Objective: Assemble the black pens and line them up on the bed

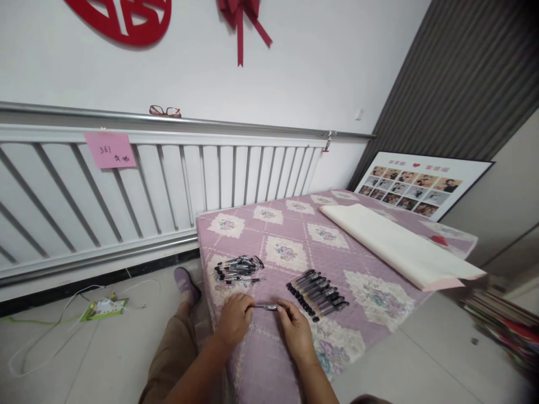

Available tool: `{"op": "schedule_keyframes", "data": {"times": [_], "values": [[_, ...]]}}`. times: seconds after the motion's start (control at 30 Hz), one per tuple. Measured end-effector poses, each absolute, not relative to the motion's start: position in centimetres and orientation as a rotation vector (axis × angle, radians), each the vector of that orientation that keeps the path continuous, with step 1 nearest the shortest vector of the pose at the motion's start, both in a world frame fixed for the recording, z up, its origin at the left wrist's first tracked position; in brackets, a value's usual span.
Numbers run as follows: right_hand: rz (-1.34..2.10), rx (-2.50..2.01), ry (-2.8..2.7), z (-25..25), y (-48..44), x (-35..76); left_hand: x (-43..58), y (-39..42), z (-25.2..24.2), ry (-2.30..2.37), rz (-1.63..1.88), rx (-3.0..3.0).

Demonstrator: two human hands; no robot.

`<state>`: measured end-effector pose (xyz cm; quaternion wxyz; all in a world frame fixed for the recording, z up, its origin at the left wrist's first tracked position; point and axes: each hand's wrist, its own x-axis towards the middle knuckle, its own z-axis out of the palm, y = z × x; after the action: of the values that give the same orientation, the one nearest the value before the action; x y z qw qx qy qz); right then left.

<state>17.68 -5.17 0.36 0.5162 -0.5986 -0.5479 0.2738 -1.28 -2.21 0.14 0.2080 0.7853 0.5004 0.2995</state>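
Near the front edge of the cloth-covered surface, a slim pen (265,307) lies level between my two hands. My left hand (236,318) pinches one end of it, and my right hand (296,331) has its fingers closed on the other end. Behind my left hand is a loose pile of pens (239,269) with clear barrels and dark ends. Beside my right hand, a row of capped black pens (316,294) lies side by side at a slant. My fingers hide both tips of the held pen.
A purple floral cloth (286,252) covers the surface. Folded cream paper (387,241) lies to the right, with a photo board (421,188) behind it. A white radiator (236,174) lines the wall. On the floor at left are a power strip (105,308) and cables.
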Motion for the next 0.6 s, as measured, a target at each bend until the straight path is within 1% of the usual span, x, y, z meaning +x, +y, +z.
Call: {"op": "schedule_keyframes", "data": {"times": [0.6], "values": [[0.690, -1.422, -1.320, -0.03, -5.42, 17.70, -1.08, -2.35, 0.12, 1.360, 0.832, 2.151]]}}
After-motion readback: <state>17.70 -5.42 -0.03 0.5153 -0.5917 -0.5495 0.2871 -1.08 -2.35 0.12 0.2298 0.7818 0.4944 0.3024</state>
